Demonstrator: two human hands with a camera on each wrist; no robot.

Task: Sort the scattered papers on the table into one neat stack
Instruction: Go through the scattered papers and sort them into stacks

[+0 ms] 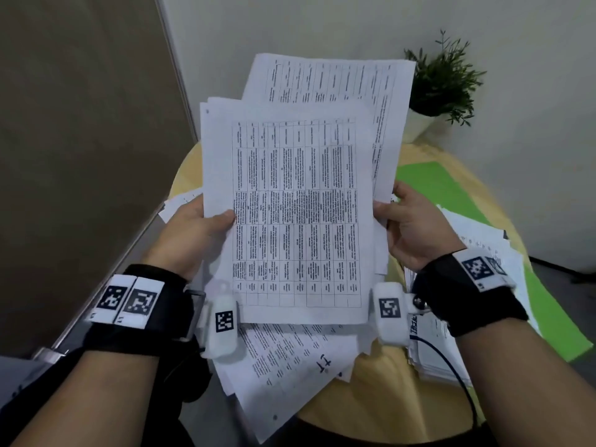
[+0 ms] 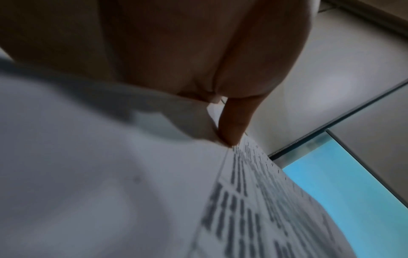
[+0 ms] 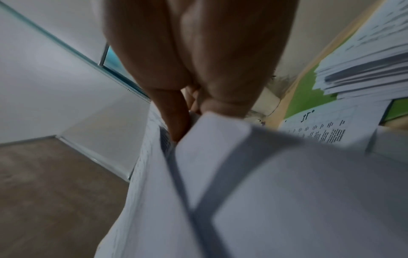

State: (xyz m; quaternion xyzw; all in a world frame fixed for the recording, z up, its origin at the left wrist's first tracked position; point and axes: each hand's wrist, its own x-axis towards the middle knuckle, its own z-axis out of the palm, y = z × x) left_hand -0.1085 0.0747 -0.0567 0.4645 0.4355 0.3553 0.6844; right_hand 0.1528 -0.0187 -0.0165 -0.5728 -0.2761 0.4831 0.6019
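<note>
Papers (image 1: 296, 201), edges uneven, gripped by left hand (image 1: 193, 227) and right hand (image 1: 409, 227) above table (image 1: 371, 398).

White sheets of printed paper (image 1: 290, 201) carry a black-ruled table packed with dense black text, and more white black-printed pages (image 1: 283, 359) lie on the pale yellow-tan round wooden table (image 1: 364, 401). Bright green flat sheets (image 1: 429, 182) show there too. A dark green leafy plant (image 1: 443, 82) sits in a white pot (image 1: 419, 124), and black wrist straps (image 1: 151, 317) bear white tags with black square codes.
</note>
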